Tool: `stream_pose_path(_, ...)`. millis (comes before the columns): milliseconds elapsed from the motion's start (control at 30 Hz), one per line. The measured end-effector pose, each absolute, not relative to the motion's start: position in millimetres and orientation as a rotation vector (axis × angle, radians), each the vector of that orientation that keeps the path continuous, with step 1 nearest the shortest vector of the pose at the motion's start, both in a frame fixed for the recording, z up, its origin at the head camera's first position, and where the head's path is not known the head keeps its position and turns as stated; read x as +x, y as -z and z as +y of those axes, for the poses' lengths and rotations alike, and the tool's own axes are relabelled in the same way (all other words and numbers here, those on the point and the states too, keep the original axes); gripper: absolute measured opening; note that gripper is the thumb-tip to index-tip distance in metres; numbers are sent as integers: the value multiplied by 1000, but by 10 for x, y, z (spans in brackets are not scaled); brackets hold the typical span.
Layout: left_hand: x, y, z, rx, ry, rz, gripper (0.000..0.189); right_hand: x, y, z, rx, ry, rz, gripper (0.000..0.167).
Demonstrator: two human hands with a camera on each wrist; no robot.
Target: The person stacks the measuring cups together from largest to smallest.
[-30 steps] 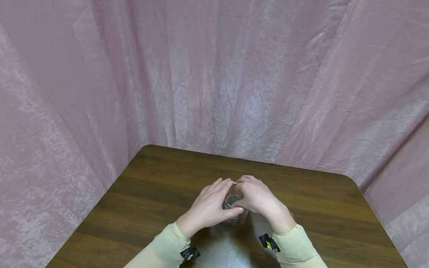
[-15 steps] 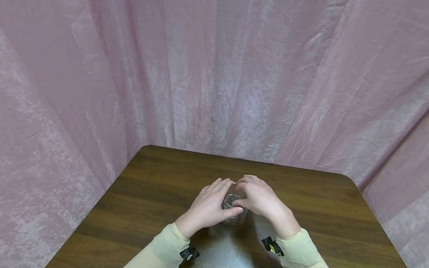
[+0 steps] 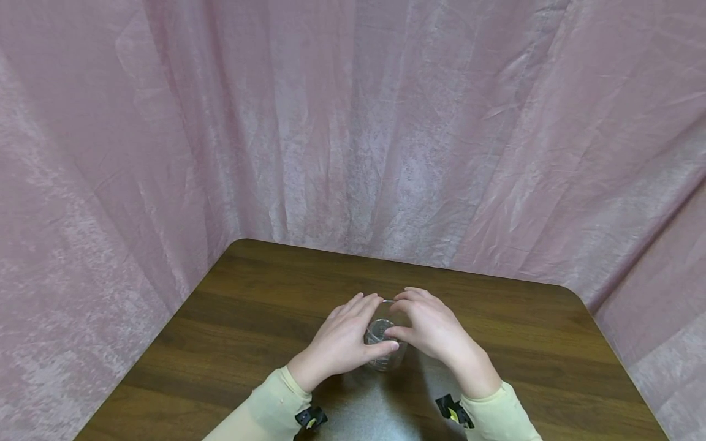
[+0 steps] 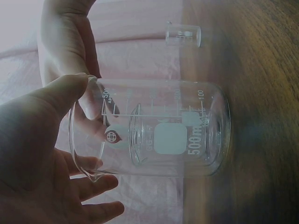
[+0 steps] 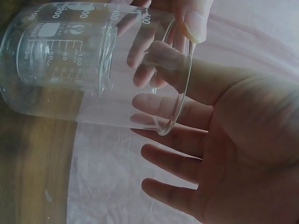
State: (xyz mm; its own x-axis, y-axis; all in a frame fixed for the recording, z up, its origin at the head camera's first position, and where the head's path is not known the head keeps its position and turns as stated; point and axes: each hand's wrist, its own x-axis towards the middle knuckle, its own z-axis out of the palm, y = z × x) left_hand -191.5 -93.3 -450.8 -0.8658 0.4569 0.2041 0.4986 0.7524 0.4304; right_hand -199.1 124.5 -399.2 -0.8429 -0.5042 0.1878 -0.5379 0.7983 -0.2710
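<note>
A clear glass 500 ml beaker (image 4: pixel 205 98) stands upright on the table, with its pouring lip and white print showing. Inside it sits a smaller glass beaker (image 5: pixel 58 60) marked 100 ml; whether more are nested there is hard to tell. My left hand (image 3: pixel 342 343) holds the large beaker near the rim, its thumb on the near side and fingers around the far left side. My right hand (image 3: pixel 436 331) hovers at the right of the rim with fingers spread and loosely bent. Its thumb reaches over the mouth, holding nothing.
Another small glass beaker (image 4: pixel 183 35) stands on the table farther off in the left wrist view; the right arm hides it from the head view. The brown wooden table (image 3: pixel 265 269) has rounded back corners. Pink curtains (image 3: pixel 353 122) hang behind and at both sides.
My right hand has drifted slightly to the right, and its thumb has drawn back a little over the beaker's mouth. My left hand and the large beaker stay put.
</note>
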Motion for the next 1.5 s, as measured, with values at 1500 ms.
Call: stream_pose_path(1500,-1909,4499,-929,-782,749,-2842,95,-1824,4024,1407,773,-582,-2769,47)
